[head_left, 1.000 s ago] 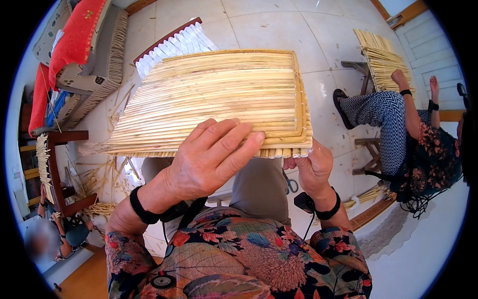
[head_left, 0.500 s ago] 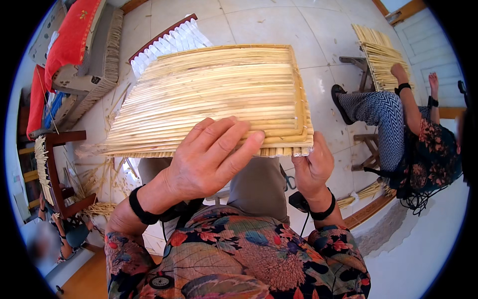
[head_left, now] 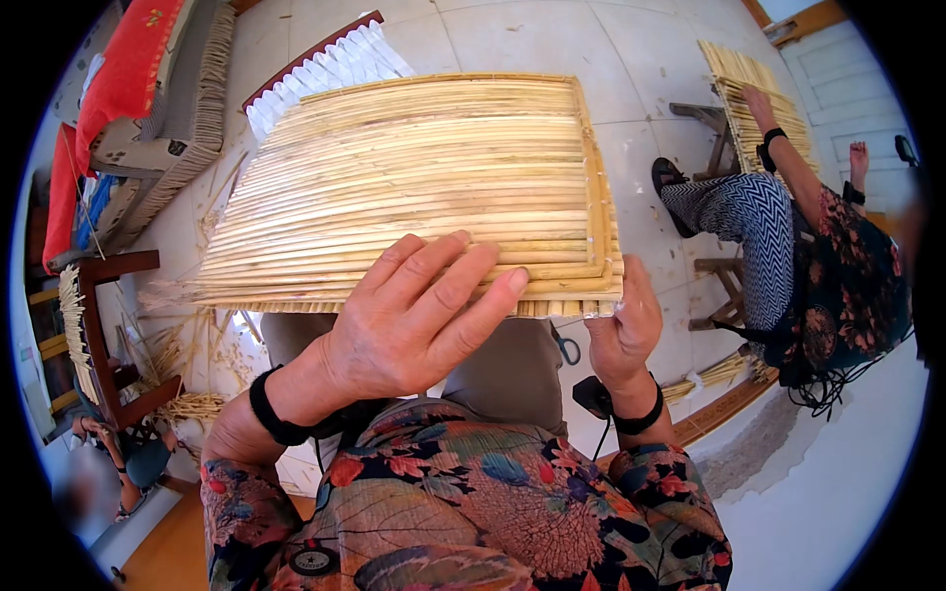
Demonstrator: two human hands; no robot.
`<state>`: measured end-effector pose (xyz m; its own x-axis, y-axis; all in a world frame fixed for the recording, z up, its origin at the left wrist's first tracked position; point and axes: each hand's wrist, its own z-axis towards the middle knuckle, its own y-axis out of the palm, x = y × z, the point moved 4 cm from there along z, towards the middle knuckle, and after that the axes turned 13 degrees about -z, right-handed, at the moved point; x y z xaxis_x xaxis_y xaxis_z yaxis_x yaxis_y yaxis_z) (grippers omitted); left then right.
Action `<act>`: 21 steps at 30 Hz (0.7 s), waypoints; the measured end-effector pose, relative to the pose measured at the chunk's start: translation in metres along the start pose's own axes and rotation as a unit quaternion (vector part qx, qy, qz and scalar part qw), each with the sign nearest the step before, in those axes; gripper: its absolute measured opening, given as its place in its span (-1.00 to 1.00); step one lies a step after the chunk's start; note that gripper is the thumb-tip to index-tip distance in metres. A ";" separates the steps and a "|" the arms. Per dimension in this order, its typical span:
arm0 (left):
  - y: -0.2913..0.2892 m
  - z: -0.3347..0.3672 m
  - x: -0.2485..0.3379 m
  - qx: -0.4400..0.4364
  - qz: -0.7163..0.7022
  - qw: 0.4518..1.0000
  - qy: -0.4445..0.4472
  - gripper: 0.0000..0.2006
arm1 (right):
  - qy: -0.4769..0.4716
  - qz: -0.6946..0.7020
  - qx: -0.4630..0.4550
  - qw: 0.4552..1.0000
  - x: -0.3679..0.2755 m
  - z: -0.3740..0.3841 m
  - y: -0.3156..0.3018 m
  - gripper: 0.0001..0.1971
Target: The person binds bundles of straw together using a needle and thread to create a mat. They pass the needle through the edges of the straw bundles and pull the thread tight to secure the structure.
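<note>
R hand (head_left: 629,335) partly bhd mat (head_left: 424,187), grip unclear

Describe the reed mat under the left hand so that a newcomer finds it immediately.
Start from the flowered shirt at bottom centre. Above it, the left hand lies on the reed mat. It looks far bigger than the second mat at upper right.

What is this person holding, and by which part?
A stalk mat: the right hand holds its near right corner, while the left hand lies on top at its near edge.
</note>
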<state>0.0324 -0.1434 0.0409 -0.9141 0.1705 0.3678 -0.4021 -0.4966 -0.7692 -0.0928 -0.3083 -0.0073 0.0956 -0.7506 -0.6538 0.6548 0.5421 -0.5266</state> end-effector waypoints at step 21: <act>0.011 -0.009 0.000 -0.013 -0.002 1.000 0.002 -0.63 | 0.364 0.409 -0.150 0.823 0.020 -0.021 0.016 -0.49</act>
<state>0.0272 -0.1411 0.0278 -0.9129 0.1754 0.3685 -0.4064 -0.4744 -0.7809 -0.0965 -0.3068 -0.0398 -0.1343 0.2773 -0.9514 0.3694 0.9049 0.2116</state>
